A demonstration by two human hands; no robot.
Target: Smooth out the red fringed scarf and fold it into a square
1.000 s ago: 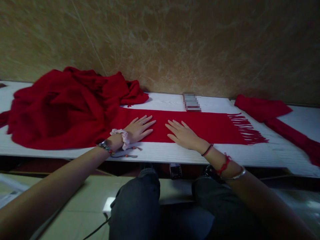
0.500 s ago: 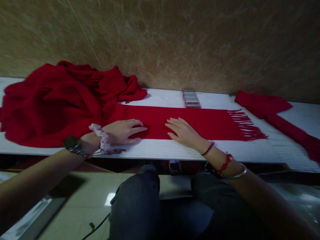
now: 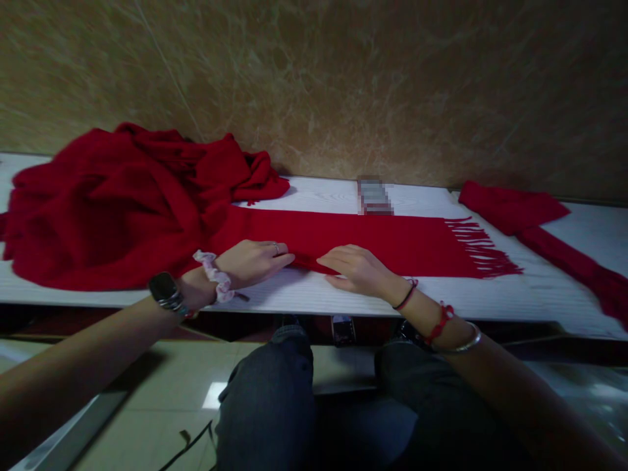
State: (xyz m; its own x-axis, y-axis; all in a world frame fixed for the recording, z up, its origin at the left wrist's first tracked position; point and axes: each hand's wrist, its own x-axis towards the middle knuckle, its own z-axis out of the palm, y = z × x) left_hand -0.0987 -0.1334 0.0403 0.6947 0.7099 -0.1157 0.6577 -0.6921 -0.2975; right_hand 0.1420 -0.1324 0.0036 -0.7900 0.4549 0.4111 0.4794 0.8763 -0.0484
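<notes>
A red fringed scarf lies flat along the white tabletop, its tassels pointing right. My left hand is at the scarf's near edge, fingers closed together with the thumb on the edge. Opposite it, my right hand has its fingers drawn together over the same edge. Between the two hands the cloth edge is slightly raised and creased. To the left, the scarf runs up to a large heap of red cloth; where one ends and the other begins is hard to see.
A small blurred-out box-like object stands behind the scarf. Another red cloth piece lies at the far right. A brown marbled wall rises behind the white table. My knees are below the front edge.
Both hands have moved from lying spread on the scarf to its near edge, and their fingers have closed there. The edge between them has creased slightly.
</notes>
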